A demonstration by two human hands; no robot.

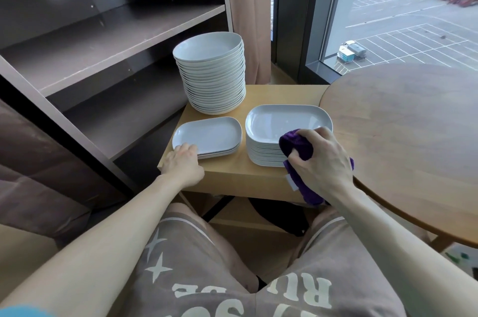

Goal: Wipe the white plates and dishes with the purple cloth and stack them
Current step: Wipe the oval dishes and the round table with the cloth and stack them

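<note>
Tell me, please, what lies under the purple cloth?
Under the purple cloth, gripped by the right hand, is the near rim of the right stack's top dish; cloth and hand hide its near right corner.

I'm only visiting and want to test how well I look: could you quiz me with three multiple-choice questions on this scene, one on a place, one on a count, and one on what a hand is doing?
1. Where does the tallest stack of white dishes stand?
A. at the far left of the small table
B. on the round table
C. on a shelf

2. How many stacks of white dishes stand on the small table?
A. two
B. three
C. five

3. What is the right hand doing?
A. hanging empty
B. gripping the purple cloth
C. lifting a plate

Answers:
1 A, it rises at the table's far left corner.
2 B, there are the tallest, a medium stack and a short stack.
3 B, its fingers curl round the cloth at the medium stack's near edge.
</note>
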